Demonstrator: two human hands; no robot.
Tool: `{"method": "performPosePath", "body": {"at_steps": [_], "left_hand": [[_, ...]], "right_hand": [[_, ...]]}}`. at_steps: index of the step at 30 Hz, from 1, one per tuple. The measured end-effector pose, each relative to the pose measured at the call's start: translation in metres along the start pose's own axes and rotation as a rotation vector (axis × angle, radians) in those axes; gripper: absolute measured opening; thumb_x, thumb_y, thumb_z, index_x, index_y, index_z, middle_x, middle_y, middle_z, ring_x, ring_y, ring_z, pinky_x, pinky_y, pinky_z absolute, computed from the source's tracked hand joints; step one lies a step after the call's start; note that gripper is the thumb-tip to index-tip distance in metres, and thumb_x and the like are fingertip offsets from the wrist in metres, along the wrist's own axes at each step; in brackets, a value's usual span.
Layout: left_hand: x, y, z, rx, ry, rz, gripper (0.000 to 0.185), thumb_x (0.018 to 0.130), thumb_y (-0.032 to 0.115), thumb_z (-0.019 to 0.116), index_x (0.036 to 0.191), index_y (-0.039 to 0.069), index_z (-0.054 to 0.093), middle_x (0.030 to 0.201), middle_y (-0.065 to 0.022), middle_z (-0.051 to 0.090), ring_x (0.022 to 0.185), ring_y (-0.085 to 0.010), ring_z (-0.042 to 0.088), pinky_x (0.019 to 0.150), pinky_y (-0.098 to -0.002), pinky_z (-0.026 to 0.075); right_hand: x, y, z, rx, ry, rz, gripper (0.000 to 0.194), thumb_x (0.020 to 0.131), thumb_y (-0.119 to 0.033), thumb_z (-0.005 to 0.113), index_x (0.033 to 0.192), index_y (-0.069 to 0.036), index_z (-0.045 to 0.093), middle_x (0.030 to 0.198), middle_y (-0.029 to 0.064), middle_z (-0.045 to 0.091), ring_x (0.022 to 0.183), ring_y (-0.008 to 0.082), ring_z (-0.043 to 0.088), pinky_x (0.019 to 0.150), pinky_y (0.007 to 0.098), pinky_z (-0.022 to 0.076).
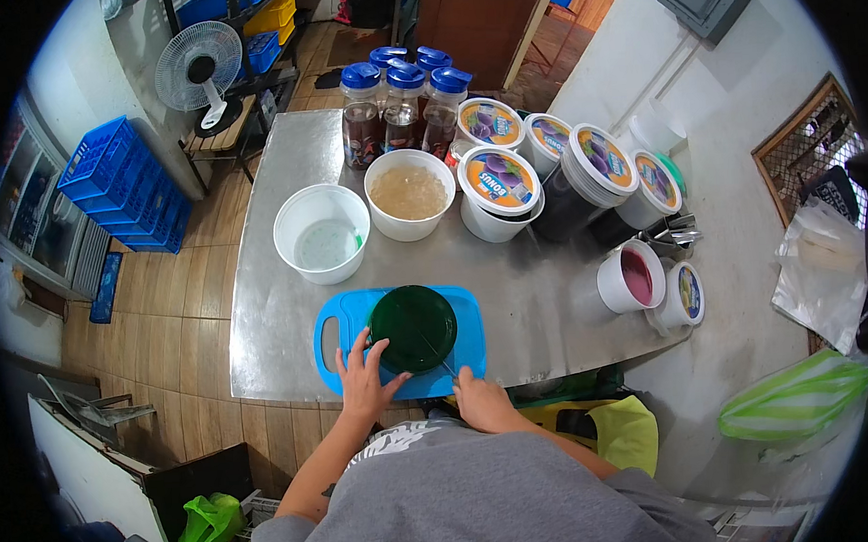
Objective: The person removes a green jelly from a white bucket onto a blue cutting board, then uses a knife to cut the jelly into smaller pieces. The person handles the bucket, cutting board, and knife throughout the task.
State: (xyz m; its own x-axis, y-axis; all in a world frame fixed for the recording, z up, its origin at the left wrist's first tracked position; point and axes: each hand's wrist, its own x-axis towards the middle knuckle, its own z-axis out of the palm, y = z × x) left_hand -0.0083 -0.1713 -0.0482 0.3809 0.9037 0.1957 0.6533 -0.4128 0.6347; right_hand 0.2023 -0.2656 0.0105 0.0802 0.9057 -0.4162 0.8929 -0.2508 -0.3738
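A round slab of dark green jelly (411, 323) lies on a blue plastic cutting board (472, 342) at the table's front edge. My left hand (365, 379) rests its spread fingertips against the jelly's left and near side. With my right hand (479, 396) I grip a knife (448, 368), whose thin blade reaches across the top of the jelly; how deep it sits I cannot tell. Beyond the board stands a white plastic tub (323, 236) with green bits and wet residue at its bottom. Another white tub (410, 196) beside it holds pale, clear jelly pieces.
Several blue-lidded pitchers (402, 112) of dark liquid stand at the back of the metal table (531, 325). Several lidded tubs (499, 184) crowd the right rear. A tub of reddish-pink contents (632, 277) is near the right wall. Blue crates (129, 186) and a fan (200, 67) stand left.
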Motion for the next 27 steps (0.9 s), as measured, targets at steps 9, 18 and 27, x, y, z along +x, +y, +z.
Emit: {"method": "performPosePath", "body": {"at_steps": [9, 18, 27], "left_hand": [[-0.009, -0.010, -0.011, -0.009, 0.097, 0.002, 0.095, 0.074, 0.039, 0.082, 0.148, 0.009, 0.030, 0.154, -0.0212, 0.031, 0.141, -0.0407, 0.032, 0.114, -0.0653, 0.015], [-0.024, -0.029, 0.003, -0.005, 0.063, 0.009, 0.097, 0.084, 0.060, 0.062, 0.154, 0.006, 0.022, 0.160, -0.0233, 0.023, 0.148, -0.0446, 0.018, 0.117, -0.0607, 0.010], [-0.022, -0.036, -0.003, -0.216, 0.021, -0.086, 0.090, 0.092, 0.061, 0.050, 0.154, 0.001, 0.024, 0.155, -0.0221, 0.032, 0.148, -0.0411, 0.022, 0.119, -0.0566, 0.009]], "right_hand": [[-0.021, 0.020, 0.018, 0.062, 0.005, 0.053, 0.029, 0.101, -0.029, 0.049, 0.106, -0.001, 0.042, 0.080, 0.0259, 0.066, 0.075, 0.0468, 0.066, 0.066, 0.0572, 0.0510], [0.000, 0.036, 0.045, 0.368, 0.058, -0.193, 0.031, 0.101, -0.029, 0.051, 0.103, 0.001, 0.041, 0.075, 0.0291, 0.061, 0.070, 0.0485, 0.062, 0.063, 0.0555, 0.0465], [-0.009, 0.011, 0.036, 0.305, 0.035, -0.214, 0.028, 0.100, -0.026, 0.052, 0.103, 0.000, 0.041, 0.074, 0.0284, 0.061, 0.071, 0.0474, 0.063, 0.063, 0.0552, 0.0482]]}}
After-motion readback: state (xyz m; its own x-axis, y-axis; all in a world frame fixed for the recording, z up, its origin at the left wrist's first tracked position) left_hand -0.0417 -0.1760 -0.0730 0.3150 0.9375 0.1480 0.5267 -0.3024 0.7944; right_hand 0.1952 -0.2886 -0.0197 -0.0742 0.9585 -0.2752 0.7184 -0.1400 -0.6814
